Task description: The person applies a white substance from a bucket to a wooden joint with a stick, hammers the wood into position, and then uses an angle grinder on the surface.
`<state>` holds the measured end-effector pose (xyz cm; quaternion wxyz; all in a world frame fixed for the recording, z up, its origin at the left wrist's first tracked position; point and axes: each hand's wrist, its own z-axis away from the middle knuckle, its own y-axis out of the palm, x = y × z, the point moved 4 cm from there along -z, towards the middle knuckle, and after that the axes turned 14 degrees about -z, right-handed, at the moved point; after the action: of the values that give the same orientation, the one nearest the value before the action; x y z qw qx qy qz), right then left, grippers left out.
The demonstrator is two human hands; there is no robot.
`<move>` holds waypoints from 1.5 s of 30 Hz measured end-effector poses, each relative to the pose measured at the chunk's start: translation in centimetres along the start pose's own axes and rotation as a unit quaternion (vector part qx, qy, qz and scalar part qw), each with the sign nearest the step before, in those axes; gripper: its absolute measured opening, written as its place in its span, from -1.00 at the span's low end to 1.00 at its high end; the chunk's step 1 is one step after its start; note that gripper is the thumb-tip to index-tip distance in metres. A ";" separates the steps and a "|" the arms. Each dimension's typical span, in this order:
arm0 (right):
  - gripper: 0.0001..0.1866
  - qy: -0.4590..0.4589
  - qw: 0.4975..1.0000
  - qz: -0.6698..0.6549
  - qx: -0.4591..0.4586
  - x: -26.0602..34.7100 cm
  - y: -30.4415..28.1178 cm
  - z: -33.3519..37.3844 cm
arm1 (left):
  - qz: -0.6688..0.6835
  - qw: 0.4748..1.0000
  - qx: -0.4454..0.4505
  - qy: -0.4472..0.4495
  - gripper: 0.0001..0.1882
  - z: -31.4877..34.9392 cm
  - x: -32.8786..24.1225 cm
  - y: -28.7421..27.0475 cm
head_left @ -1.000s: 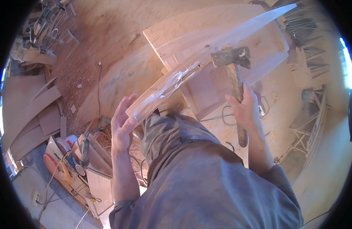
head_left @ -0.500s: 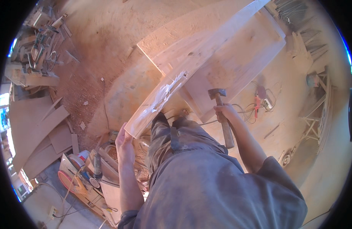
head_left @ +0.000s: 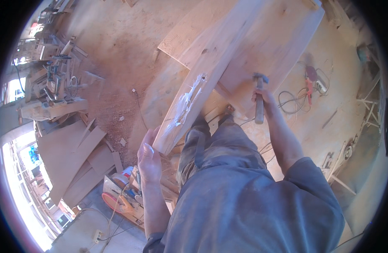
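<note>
A long pale wooden board (head_left: 215,59) slants from near my left side to the far right, with glossy white smears (head_left: 183,103) around a rough crack near its near end. My left hand (head_left: 149,162) is at that end, thumb up, its fingers partly hidden behind the board's edge. My right hand (head_left: 264,98) is closed round the upper handle of a hammer (head_left: 259,111), head up, to the right of the board. Beyond it lies a wide wooden panel (head_left: 274,50), under or behind the long board.
A red-handled power tool (head_left: 309,84) and looped cable (head_left: 288,103) lie on the dusty floor at right. Plywood offcuts (head_left: 72,156) lean at left, below a pile of tools and scrap wood (head_left: 55,80). More tools and boards (head_left: 122,196) stand beside my left forearm.
The whole view has shifted, with the surroundings now farther right. My right hand and the hammer have moved up and right, away from my body. My left hand stays at the board's end.
</note>
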<state>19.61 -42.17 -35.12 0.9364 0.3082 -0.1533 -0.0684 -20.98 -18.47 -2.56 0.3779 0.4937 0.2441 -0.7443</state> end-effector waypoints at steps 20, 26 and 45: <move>-0.80 -0.242 0.952 -0.177 -0.069 -4.1 2.2 3.9 | -0.202 0.937 0.283 0.036 -0.18 -13.8 -2.8 -5.9; -0.83 -0.212 0.945 -0.215 -0.125 -3.9 3.1 2.2 | -0.251 0.915 0.308 0.073 -0.22 -15.9 -7.4 1.4; -0.63 -0.357 0.856 0.132 -0.349 -18.1 23.5 26.2 | -0.139 0.850 0.503 0.079 0.08 -18.8 -8.8 12.9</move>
<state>-5.28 -33.90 -5.44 0.8636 -0.1073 -0.4827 -0.0987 1.71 -9.42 -1.71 -0.0498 0.6341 -0.0686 -0.7686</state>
